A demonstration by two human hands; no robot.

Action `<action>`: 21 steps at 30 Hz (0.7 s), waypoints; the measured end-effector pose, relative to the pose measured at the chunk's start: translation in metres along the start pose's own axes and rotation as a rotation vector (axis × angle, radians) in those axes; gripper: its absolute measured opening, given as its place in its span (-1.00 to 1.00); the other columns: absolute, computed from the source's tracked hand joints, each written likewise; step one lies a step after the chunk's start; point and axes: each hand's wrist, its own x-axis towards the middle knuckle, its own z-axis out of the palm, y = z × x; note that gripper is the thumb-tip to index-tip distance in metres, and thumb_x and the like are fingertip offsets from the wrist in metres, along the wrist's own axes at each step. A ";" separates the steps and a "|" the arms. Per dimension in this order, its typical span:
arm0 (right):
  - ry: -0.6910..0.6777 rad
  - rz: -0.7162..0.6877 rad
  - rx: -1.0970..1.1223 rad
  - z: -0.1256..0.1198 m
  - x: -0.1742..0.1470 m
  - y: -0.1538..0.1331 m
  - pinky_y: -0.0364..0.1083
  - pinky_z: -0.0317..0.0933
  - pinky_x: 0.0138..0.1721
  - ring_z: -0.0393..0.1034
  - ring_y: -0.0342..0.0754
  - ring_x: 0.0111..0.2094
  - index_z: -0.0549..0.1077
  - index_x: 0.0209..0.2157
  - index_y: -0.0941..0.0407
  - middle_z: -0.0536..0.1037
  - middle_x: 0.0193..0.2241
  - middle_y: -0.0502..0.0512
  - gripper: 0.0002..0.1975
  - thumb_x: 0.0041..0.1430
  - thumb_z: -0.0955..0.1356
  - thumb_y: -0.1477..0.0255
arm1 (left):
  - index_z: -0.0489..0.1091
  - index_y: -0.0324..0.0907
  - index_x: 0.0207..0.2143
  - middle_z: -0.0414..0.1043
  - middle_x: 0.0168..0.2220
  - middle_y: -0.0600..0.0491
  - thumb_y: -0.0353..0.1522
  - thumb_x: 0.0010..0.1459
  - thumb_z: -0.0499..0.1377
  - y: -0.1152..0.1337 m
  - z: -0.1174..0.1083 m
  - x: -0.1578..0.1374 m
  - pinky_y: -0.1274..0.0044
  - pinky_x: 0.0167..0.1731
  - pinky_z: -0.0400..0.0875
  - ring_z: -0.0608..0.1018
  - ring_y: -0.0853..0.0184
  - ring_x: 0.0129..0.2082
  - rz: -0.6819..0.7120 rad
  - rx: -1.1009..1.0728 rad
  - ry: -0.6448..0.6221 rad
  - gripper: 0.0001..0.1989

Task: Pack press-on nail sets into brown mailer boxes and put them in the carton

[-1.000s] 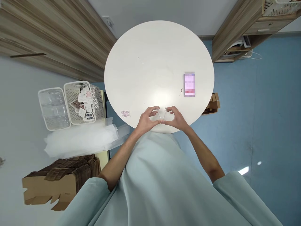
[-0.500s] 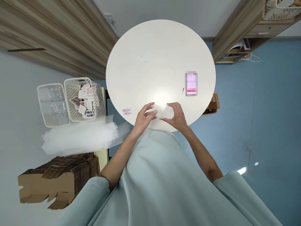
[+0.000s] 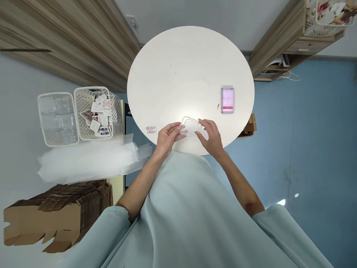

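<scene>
A small clear plastic box point(image 3: 191, 125) is held between both hands just above the near edge of the table. My left hand point(image 3: 167, 138) is closed on its left side, thumb on top and fingers around the edge. At the box's right edge, my right hand point(image 3: 212, 138) grips with the fingertips at the far corner and the thumb nearer me. The box is see-through, so how its parts fit together is hard to make out. Left of my left hand lies a small clear card with rows of pinkish nail-like pieces point(image 3: 151, 130).
On the round white table point(image 3: 192, 52), a phone point(image 3: 227, 99) lies at the right. White baskets to the left contain clear plastic packs point(image 3: 58, 119) and small printed cards point(image 3: 100, 116). Translucent bags point(image 3: 89, 158) and stacked brown cardboard point(image 3: 50, 219) sit below them.
The clear pieces stood apart in a V between my hands; now they lie together as one flatter box. My right hand's fingers have shifted to its right edge.
</scene>
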 end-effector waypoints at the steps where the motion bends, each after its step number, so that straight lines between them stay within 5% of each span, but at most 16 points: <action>1: 0.018 -0.011 0.016 -0.001 -0.001 -0.004 0.18 0.51 0.04 0.46 0.13 0.07 0.36 0.34 -0.09 0.49 0.03 0.22 -0.58 0.53 0.29 0.27 | 0.53 -0.21 0.01 0.65 0.01 -0.13 -0.21 0.18 0.42 0.001 -0.003 -0.001 0.24 0.10 0.61 0.70 0.14 -0.01 -0.001 -0.009 -0.002 -0.59; 6: 0.007 -0.038 0.050 0.001 -0.003 -0.028 0.03 0.52 -0.14 0.50 0.00 -0.16 0.54 0.12 -0.05 0.51 -0.14 0.13 -0.76 0.53 0.31 0.33 | 0.54 -0.21 0.01 0.66 -0.02 -0.14 -0.24 0.15 0.43 0.001 -0.023 -0.002 0.25 0.14 0.57 0.66 0.12 0.09 -0.002 -0.059 0.001 -0.59; 11: -0.142 -0.066 -0.028 0.018 -0.005 -0.053 0.03 0.51 -0.13 0.52 0.03 -0.11 0.57 0.00 -0.02 0.57 -0.12 0.16 -0.80 0.53 0.30 0.33 | 0.55 -0.20 0.00 0.63 0.04 -0.15 -0.23 0.17 0.42 -0.004 -0.052 0.004 0.21 0.20 0.52 0.66 0.10 0.10 0.010 -0.103 -0.002 -0.62; 16: -0.252 -0.108 -0.113 0.052 -0.007 -0.080 0.09 0.46 -0.07 0.52 0.07 -0.12 0.58 -0.04 -0.03 0.61 -0.15 0.15 -0.78 0.53 0.28 0.39 | 0.54 -0.20 -0.02 0.60 0.06 -0.15 -0.20 0.21 0.42 -0.005 -0.087 0.004 0.22 0.24 0.50 0.65 0.11 0.11 0.017 -0.180 -0.020 -0.63; 21: -0.306 -0.165 -0.227 0.099 -0.005 -0.104 0.07 0.42 -0.14 0.49 0.05 -0.18 0.59 -0.09 -0.01 0.64 -0.18 0.14 -0.71 0.54 0.23 0.43 | 0.47 -0.14 0.17 0.60 0.09 -0.14 -0.19 0.24 0.41 -0.002 -0.131 -0.002 0.24 0.13 0.59 0.67 0.13 0.05 -0.078 -0.195 -0.095 -0.50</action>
